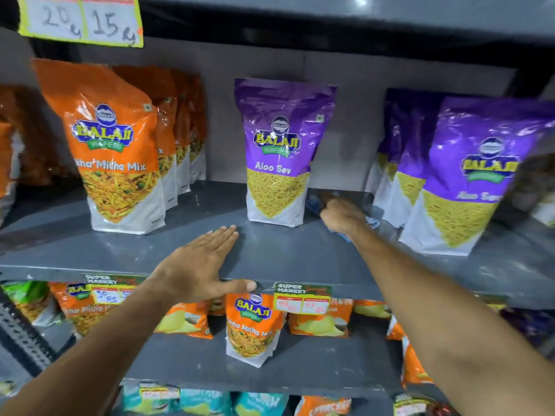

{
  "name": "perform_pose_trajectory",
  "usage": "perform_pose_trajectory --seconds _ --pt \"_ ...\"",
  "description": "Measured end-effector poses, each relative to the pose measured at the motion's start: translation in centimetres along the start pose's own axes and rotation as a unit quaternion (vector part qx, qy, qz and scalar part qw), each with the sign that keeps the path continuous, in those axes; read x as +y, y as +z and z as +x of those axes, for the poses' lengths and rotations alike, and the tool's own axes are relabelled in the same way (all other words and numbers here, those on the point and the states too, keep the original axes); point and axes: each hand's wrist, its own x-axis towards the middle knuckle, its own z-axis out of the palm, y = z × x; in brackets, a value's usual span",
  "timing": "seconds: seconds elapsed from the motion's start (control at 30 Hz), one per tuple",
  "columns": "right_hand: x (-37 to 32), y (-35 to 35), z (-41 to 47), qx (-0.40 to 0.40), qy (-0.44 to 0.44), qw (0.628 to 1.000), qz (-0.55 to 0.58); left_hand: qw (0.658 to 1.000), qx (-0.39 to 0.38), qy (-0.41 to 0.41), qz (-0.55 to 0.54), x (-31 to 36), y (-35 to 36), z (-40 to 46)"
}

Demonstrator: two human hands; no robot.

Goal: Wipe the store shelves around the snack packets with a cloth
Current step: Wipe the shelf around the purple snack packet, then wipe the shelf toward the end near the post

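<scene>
Upper left of the frame: yellow-edged price card [80,20], handwritten 20 and 15, hanging from the shelf above.

Left of the frame, middle level: grey shelf [294,253]. On it, an orange Mitha Mix packet [115,151], upright, with more orange packets [180,130] filed close behind it.

Lower centre-left: left hand [199,265], flat on the shelf's front part, palm down, fingers straight and side by side, thumb hooked over the front lip. It holds nothing.

Centre: purple Aloo Sev packet [277,151], upright and alone, well apart from the orange row, just beyond the left hand's fingertips.

Centre-right: right hand [341,216], reaching deep onto the shelf, closed down over a blue cloth [372,222] and pressing it to the shelf surface. The cloth (blurred) shows at both sides of the hand and lies in the gap between the single Aloo Sev packet and the group to its right, just beside the single packet's base.

Right of the frame: front Aloo Sev packet [468,181], upright, with further purple packets [399,151] ranked behind it.

Lower band, left to right: supermarket price tags [301,298] clipped to the shelf's front lip; below them a lower shelf [315,364] with a small Mitha Mix packet [252,328] and other orange packets.
</scene>
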Motion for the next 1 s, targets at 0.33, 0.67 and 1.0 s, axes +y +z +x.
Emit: perform_pose_trajectory --seconds 0.33,0.67,1.0 --pt "-1.9 0.2 -12.0 0.043 -0.041 0.998 0.037 1.000 -0.002 0.012 -0.003 0.7 -0.6 -0.7" --pt "0.6 -1.0 -20.0 0.060 -0.078 0.993 0.061 0.991 0.028 0.132 -0.011 12.3 0.3 1.6" --pt "10.8 -3.4 -23.3 0.086 -0.004 0.993 0.082 0.992 0.017 0.119 -0.035 22.7 1.0 7.0"
